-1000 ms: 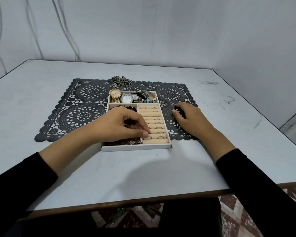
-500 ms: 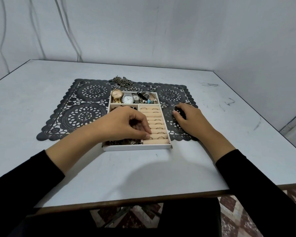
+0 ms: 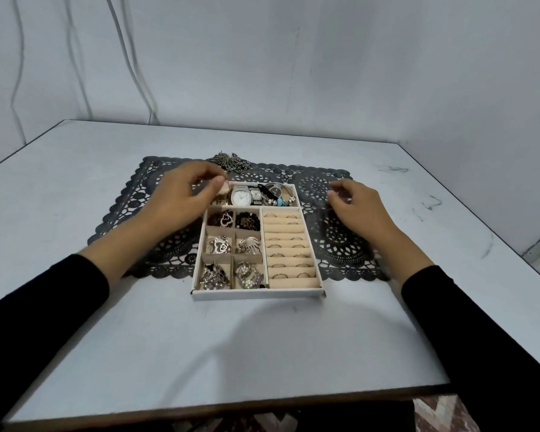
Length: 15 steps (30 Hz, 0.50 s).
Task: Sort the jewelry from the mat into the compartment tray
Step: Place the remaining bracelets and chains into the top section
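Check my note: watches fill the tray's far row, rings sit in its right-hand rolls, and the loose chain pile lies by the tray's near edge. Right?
One slip: in the head view the chain pile lies beyond the tray, on the far border of the mat. The watches do fill the far row and the rings sit in the right-hand rolls.

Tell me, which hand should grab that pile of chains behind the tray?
Left, probably. The left hand is just beside the chain pile at the mat's far edge. The right hand is on the tray's other side, farther from the chains.
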{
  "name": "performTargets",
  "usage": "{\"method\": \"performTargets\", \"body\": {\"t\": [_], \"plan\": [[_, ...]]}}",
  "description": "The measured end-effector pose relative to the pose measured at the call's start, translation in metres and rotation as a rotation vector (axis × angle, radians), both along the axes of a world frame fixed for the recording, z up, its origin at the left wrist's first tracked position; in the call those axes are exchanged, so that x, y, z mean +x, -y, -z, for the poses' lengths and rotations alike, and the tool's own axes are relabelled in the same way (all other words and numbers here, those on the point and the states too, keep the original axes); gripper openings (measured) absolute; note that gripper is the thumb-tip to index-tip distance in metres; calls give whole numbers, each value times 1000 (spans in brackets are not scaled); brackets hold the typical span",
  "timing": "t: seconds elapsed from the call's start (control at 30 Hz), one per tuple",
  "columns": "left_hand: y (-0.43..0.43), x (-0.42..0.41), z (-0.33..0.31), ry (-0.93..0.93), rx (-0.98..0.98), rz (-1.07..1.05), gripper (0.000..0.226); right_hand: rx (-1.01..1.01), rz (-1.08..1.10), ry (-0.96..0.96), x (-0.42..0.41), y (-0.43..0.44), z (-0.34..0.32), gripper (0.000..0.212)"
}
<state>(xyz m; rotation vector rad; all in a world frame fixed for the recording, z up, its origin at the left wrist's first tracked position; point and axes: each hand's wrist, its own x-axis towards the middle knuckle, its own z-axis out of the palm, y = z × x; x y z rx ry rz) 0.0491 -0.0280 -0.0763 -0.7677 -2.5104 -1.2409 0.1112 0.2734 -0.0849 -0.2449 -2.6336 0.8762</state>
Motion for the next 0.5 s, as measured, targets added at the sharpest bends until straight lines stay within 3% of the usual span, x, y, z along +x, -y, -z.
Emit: {"method": "performTargets", "body": {"t": [0.13, 0.33, 0.5], "plan": [[16, -47, 14, -41, -159, -65, 26, -61, -2, -8, -34, 2, -6, 32], [26, -95, 25, 44, -383, -86, 44, -100, -76, 5, -88, 17, -11, 29], [23, -122, 24, 77, -440, -53, 46, -110, -226, 38, -129, 38, -10, 27]]}}
